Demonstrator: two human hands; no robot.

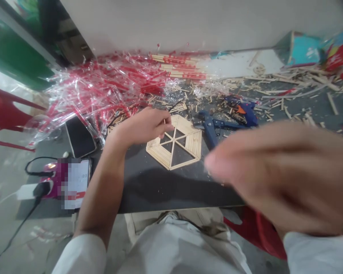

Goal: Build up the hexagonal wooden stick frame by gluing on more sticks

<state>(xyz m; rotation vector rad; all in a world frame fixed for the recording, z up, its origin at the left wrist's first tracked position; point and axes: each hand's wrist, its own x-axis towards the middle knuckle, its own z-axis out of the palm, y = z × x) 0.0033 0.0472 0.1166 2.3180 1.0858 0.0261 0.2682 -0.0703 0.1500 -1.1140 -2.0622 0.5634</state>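
A hexagonal panel [185,161] of thin wooden sticks lies on the dark table, with spokes meeting at its centre. Several of its wedges are partly filled with rows of sticks; the front wedge shows dark table through it. My left hand [150,123] is over the panel's upper left edge, fingers curled together. Whatever they may pinch is too small to make out. Close to the camera on the right, my right hand [274,171] is raised above the table and smeared by motion. Its fingers cannot be made out clearly. Blue-handled cutters [210,127] lie just right of the panel.
Crumpled clear and red wrappers [108,83] heap at the back left, beside wrapped chopstick packs [183,66]. Cut stick pieces [286,108] litter the back right. A dark phone [80,137], a second phone [84,179] and a purple power adapter [54,180] lie left.
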